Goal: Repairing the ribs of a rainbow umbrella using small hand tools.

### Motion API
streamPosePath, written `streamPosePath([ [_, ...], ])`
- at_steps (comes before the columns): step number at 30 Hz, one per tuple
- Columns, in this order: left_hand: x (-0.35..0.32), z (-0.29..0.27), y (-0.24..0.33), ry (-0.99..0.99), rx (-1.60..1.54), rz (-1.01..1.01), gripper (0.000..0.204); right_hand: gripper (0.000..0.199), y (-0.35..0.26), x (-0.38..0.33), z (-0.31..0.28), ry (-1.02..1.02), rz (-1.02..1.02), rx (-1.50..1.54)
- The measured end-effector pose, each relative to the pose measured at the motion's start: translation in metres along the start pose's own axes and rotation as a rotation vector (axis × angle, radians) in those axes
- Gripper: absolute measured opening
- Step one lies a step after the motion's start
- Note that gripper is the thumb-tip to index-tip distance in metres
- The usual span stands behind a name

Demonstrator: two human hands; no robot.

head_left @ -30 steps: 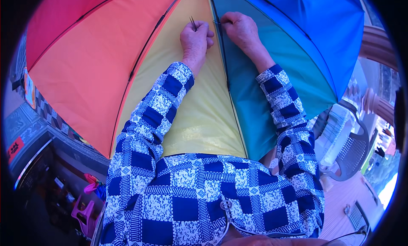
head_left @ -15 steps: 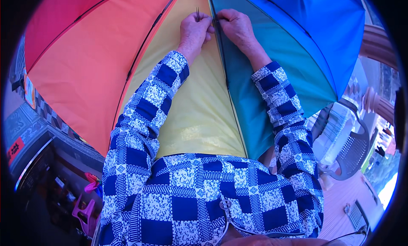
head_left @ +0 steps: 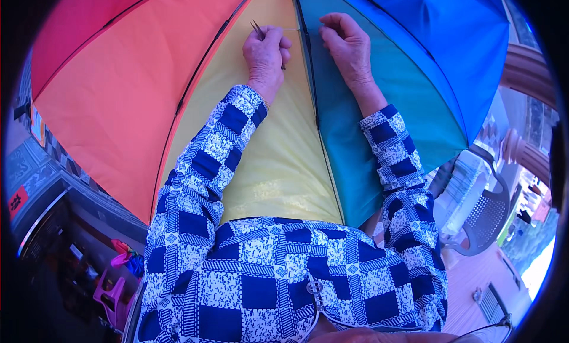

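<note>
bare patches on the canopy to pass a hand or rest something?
Free: orange panel left of the left hand; blue panel right of the right hand; lower yellow panel between the sleeves. Crowded: the rib seam between both hands, where the left grips a thin tool.

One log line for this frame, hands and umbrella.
left hand: grips small tool, on yellow panel | right hand: fist on teal panel by seam

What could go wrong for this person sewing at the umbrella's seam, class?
1. The left hand grips a thin pointed tool near the right hand; a slip might prick a finger.
2. The thread looks taut between the hands and could snap.
3. The tool's point could snag the umbrella fabric.
</note>
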State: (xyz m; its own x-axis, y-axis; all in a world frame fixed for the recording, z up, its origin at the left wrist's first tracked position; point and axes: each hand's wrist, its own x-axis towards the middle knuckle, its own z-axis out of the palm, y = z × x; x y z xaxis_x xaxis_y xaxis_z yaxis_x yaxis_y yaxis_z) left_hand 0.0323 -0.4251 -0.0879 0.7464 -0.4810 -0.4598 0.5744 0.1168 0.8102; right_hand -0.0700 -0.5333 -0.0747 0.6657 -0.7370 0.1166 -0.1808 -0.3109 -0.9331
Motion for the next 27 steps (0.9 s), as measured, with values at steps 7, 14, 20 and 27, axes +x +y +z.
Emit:
streamPosePath([
  [7, -0.004, -0.005, 0.011, -0.008, -0.042, -0.014, 0.007, 0.015, -0.01, -0.001, 0.009, 0.0, 0.081, 0.037],
  [14, -0.005, -0.006, 0.016, 0.009, 0.009, 0.017, 0.008, 0.016, -0.02, -0.002, 0.017, -0.021, 0.151, 0.114],
  [20, -0.007, -0.006, 0.018, -0.013, 0.057, 0.029, 0.009, 0.017, -0.021, -0.003, 0.017, -0.026, 0.127, 0.083],
  [27, -0.01, -0.007, 0.02, -0.008, 0.059, 0.056, 0.01, 0.017, -0.023, -0.003, 0.02, -0.029, 0.09, 0.046],
])
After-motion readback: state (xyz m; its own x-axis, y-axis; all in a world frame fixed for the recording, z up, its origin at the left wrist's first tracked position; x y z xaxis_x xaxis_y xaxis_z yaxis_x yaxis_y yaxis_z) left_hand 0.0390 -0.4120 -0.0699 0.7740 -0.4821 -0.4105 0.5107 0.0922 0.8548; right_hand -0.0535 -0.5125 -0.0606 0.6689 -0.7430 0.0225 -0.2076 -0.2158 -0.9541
